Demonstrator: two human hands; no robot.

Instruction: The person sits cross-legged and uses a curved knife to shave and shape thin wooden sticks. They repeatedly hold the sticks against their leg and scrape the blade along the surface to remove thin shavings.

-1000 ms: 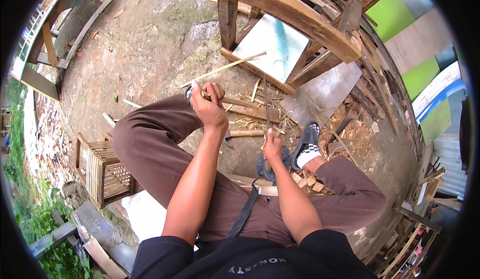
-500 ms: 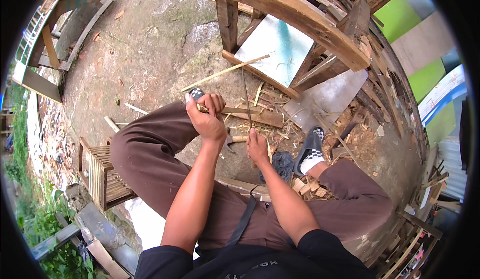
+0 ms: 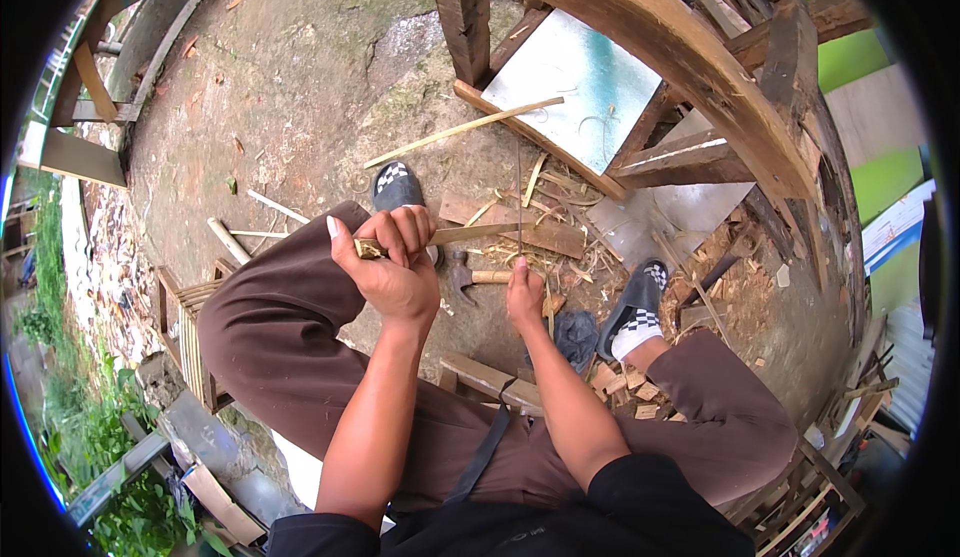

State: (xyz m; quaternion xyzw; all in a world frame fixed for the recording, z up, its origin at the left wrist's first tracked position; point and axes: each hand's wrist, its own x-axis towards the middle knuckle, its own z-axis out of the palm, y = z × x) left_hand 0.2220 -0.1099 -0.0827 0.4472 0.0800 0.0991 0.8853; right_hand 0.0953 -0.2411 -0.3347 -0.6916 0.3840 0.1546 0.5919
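Observation:
My left hand (image 3: 388, 262) is closed around a flat bamboo strip (image 3: 475, 232), its cut end showing beside the thumb. The strip points right, and its far end meets a long, thin dark blade seen nearly edge-on. This knife (image 3: 519, 182) stands out forward from my closed right hand (image 3: 525, 295), whose fingers hide most of its handle. Below the strip, between my hands, a hammer (image 3: 488, 277) with a wooden handle lies on the ground. A flat wooden board (image 3: 550, 239) lies beyond it among thin shavings.
Another long strip (image 3: 460, 132) lies ahead, its far end on a white panel (image 3: 575, 82) under a heavy wooden frame (image 3: 640, 17). A black plastic bag (image 3: 575, 339) and wood blocks (image 3: 632, 382) lie near my right foot. A slatted wooden piece (image 3: 195, 322) stands left of my knee.
My left hand has shifted left with the bamboo strip, and the strip's far end now lies at the blade. The view has moved slightly; both hands keep their grip.

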